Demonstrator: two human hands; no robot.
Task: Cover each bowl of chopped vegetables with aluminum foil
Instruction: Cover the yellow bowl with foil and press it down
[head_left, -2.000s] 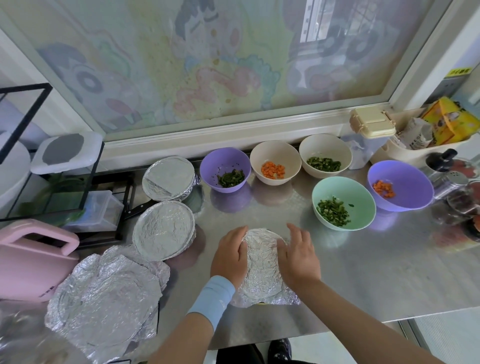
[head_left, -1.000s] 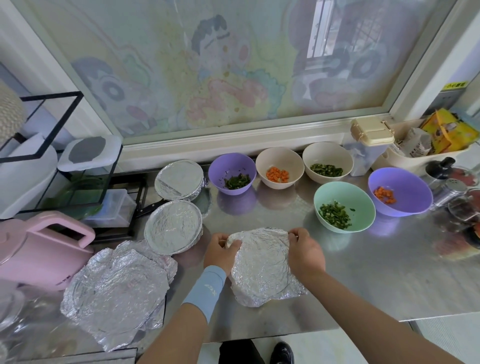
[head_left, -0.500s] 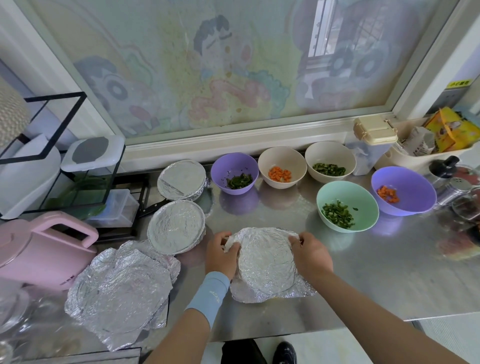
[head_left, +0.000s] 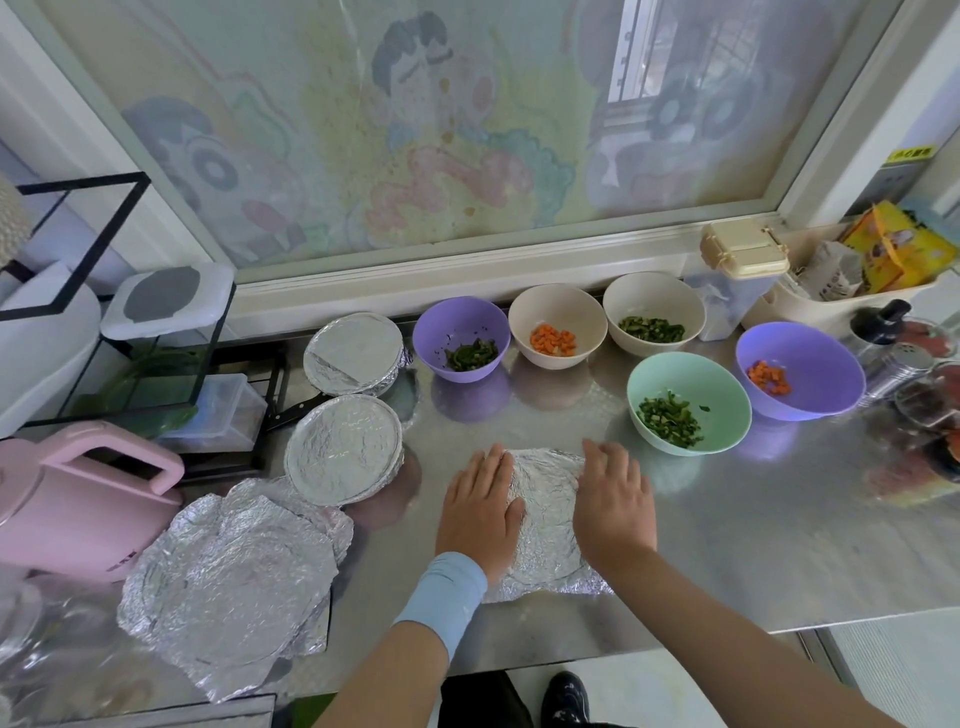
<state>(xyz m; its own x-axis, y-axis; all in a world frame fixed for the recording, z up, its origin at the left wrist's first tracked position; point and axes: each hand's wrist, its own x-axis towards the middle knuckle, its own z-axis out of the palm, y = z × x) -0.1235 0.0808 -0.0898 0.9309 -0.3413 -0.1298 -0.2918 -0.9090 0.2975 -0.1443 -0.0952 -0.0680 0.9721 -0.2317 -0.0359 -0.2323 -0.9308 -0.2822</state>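
A foil-covered bowl (head_left: 545, 525) sits on the steel counter in front of me. My left hand (head_left: 480, 512) lies flat on its left side and my right hand (head_left: 613, 506) lies flat on its right side, fingers straight, pressing the foil down. Two more foil-covered bowls (head_left: 344, 450) (head_left: 353, 354) stand to the left. Uncovered bowls stand behind: a small purple one with greens (head_left: 461, 338), a beige one with carrot (head_left: 557, 325), a beige one with greens (head_left: 653, 312), a mint one with greens (head_left: 688, 402) and a large purple one with carrot (head_left: 800, 369).
Loose crumpled foil sheets (head_left: 231, 590) lie at the near left beside a pink jug (head_left: 72, 499). A black wire rack (head_left: 130, 332) with containers stands at far left. Jars and a tub of packets (head_left: 852, 280) crowd the right. The counter edge (head_left: 675, 636) runs near me.
My hands went from gripping the foil's far rim with curled fingers to lying flat on the bowl's sides. The foil is pressed closer around the bowl.
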